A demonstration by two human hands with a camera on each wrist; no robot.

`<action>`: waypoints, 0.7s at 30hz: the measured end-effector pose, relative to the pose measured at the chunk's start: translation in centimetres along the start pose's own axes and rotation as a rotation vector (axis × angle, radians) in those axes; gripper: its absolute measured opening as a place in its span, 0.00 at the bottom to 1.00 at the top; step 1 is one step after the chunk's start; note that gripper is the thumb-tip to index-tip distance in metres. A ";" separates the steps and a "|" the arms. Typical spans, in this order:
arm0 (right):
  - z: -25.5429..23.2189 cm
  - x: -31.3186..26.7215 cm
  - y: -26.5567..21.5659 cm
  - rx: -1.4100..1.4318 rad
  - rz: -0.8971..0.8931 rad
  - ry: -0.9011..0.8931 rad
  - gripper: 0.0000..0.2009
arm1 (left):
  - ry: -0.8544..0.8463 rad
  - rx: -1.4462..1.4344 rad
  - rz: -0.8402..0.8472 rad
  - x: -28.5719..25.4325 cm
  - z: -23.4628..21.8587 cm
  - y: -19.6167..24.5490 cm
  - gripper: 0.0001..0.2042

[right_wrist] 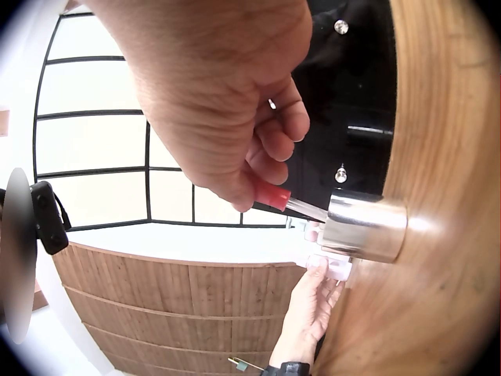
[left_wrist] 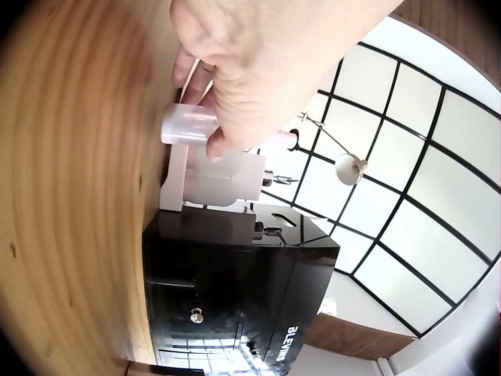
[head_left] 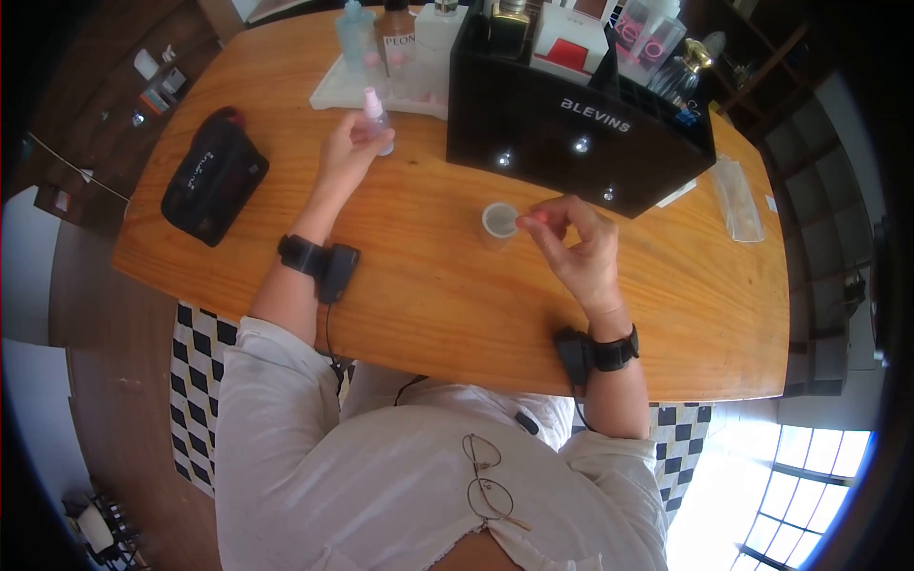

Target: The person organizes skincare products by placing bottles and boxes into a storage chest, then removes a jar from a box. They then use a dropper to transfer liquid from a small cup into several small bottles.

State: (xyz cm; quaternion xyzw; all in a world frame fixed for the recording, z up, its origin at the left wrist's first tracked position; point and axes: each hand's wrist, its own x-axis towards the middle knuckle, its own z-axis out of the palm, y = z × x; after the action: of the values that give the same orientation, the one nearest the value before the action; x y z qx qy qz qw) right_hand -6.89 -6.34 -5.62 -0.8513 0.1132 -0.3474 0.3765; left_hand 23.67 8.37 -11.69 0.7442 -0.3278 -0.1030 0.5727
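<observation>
My left hand grips a small pink spray bottle upright on the wooden table, in front of a white tray. In the left wrist view the fingers wrap the translucent bottle. My right hand pinches a thin clear stick with a red end. The stick's tip reaches into the mouth of a small silver cup that stands on the table, just left of that hand.
A black organizer marked BLEVINS, full of bottles and boxes, stands behind the cup. More bottles crowd the white tray. A black pouch lies at the left, and a clear plastic bag at the right.
</observation>
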 end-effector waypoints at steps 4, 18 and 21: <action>0.0 0.0 0.0 0.004 -0.009 0.002 0.08 | 0.048 0.066 -0.011 0.1 -0.4 -0.1 0.15; 0.1 0.2 0.0 -0.016 -0.002 -0.047 0.07 | 0.082 0.160 0.030 0.3 -0.7 -1.2 0.17; 0.2 0.1 0.2 -0.006 0.008 -0.058 0.07 | 0.079 0.183 0.017 0.4 -0.8 -1.1 0.17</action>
State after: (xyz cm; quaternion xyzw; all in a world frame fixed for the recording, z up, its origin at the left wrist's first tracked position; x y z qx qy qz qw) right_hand -6.63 -6.44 -5.81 -0.8618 0.1065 -0.3207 0.3783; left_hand 24.84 8.88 -12.38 0.7942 -0.3192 -0.0385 0.5157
